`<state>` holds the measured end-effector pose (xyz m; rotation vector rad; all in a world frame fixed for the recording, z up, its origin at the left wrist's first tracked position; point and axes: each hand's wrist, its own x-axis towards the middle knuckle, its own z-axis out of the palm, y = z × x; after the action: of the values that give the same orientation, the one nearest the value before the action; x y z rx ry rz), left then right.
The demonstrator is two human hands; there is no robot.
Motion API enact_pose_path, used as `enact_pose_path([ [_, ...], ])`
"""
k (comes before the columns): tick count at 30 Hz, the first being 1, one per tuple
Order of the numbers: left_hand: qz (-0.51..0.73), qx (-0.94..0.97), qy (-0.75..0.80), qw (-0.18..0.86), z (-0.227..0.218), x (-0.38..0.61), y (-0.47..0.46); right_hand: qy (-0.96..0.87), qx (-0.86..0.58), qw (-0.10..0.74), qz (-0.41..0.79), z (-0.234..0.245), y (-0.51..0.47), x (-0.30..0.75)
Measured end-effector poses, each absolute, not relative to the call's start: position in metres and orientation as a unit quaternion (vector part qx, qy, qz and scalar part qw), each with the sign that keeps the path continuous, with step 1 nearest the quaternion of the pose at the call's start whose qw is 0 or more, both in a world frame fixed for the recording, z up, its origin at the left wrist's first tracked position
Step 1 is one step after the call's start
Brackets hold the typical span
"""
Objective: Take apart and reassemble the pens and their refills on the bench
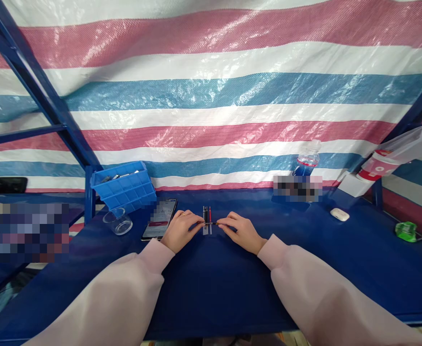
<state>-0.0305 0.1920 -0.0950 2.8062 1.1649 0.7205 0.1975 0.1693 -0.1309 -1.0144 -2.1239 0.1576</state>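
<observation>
Watching left hand point(181, 231) and right hand point(242, 232) pinch a thin black rod point(214, 223).
Both closed on it, above black and red sticks point(206, 218); phone point(159, 219) just left, on the worktop point(211, 288).

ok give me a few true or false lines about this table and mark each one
The phone lies to the right of the right hand. False: it lies beside the left hand.
The blue compartment tray stands beyond the clear glass tumbler. True.
The white earbud case sits inside that tray. False: it lies on the blue table, to the right of the hands.
Both hands are at the thin black and red rods near the table's middle. True.
The plastic water bottle lies on its side. False: it stands upright near the far edge of the table.
</observation>
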Motion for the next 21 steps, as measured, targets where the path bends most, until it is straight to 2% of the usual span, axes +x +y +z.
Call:
enact_pose_path([
  [12,0.236,0.894,0.380,0.014,-0.0925,-0.0297,0.1902,-0.818,-0.404,0.406,0.058,-0.1297,0.1678,0.1963],
  [21,0.222,0.903,0.367,0.020,-0.0935,-0.0286,0.1900,-0.831,-0.388,0.392,0.080,-0.1297,0.1686,0.1974],
])
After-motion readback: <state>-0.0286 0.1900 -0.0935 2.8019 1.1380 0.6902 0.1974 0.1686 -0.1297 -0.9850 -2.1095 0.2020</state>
